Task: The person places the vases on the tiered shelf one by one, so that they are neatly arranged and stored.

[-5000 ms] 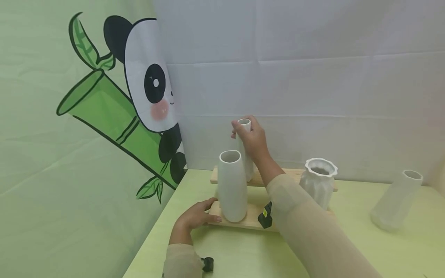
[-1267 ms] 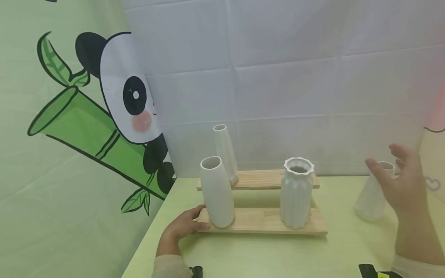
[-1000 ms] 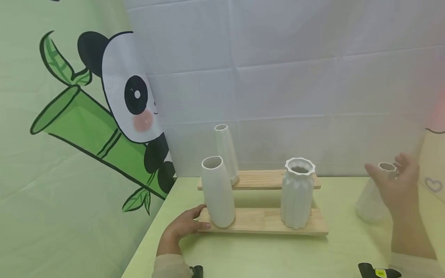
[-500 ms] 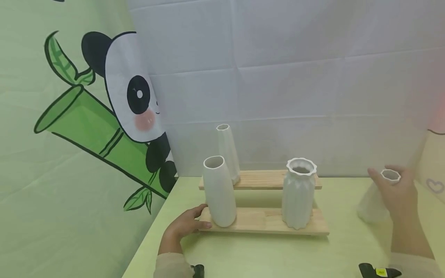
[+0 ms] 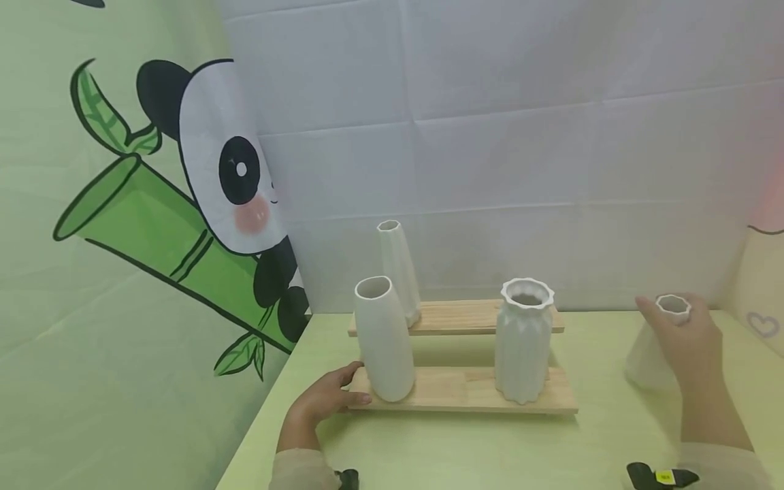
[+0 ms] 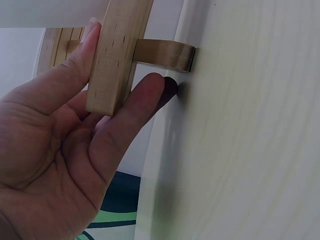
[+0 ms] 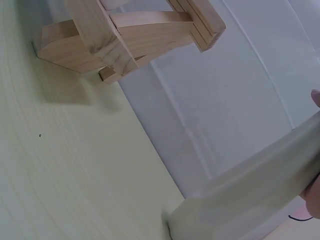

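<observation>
On the right, my right hand [image 5: 695,347] grips the neck of a white faceted vase [image 5: 646,364] with thumb and fingers around its rim. The vase's base touches the tabletop in the right wrist view. My left hand [image 5: 321,398] holds the left end of a two-step wooden stand [image 5: 453,388]. The left wrist view shows the thumb on top of the stand's board and fingers beneath. A smooth tall white vase [image 5: 386,344] and a fluted white vase with scalloped rim [image 5: 523,347] stand on the lower step. A slim white vase [image 5: 400,272] stands on the upper step's left end.
The stand sits on a pale yellow-green table [image 5: 465,449]. Behind it hangs a white cloth [image 5: 490,156], and at left a green cloth with a panda [image 5: 214,156] on bamboo.
My right hand has left the slim vase on the upper step and moved right. It has lowered and closed around the right-hand vase's neck. My left hand stays on the stand.
</observation>
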{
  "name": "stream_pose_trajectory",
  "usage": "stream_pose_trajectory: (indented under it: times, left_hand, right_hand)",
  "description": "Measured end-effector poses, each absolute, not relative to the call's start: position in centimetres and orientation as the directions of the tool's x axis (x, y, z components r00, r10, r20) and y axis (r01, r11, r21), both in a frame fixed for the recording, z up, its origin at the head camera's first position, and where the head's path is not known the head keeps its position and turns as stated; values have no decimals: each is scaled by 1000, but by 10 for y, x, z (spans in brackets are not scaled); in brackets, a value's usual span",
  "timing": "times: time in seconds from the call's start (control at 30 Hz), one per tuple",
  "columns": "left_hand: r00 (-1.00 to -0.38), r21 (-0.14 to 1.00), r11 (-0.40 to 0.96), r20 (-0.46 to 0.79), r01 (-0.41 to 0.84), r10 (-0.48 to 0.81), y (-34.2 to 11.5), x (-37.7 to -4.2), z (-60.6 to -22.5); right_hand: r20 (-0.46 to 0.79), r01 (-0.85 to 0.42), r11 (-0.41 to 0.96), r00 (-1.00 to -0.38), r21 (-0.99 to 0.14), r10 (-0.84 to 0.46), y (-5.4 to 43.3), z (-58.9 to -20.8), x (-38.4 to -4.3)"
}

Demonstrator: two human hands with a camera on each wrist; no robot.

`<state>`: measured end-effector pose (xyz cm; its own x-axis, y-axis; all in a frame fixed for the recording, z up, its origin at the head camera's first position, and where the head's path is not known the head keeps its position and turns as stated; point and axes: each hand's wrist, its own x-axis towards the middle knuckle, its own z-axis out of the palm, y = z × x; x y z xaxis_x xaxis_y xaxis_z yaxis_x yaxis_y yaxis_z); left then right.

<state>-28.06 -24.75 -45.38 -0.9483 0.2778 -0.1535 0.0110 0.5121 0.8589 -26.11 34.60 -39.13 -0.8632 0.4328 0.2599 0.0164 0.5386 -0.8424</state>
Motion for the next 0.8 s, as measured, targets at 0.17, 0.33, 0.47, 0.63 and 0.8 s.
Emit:
stream_pose_trajectory:
  times: [0.17, 0.33, 0.47, 0.63, 0.8]
  left_hand:
    - [-947, 865, 502, -152, 12, 284, -248, -280, -455]
    - [-945, 870, 492, -151, 11, 289, -246, -281, -455]
    - [-943, 870, 492, -152, 14, 295, -246, -281, -456]
    - [-944, 866, 500, -153, 15, 293, -246, -282, -456]
    - [-949, 857, 516, -157, 6, 273, -248, -282, -456]
  right_hand:
    - [305, 4, 595, -856, -804, 418, 346, -393, -262]
    - [314, 1, 606, -856, -795, 412, 347, -392, -261]
    - [298, 19, 578, -843, -816, 449, 344, -388, -258]
    - [308, -11, 532, -825, -847, 474, 333, -373, -251]
    - [319, -69, 485, -832, -872, 455, 315, -354, -242]
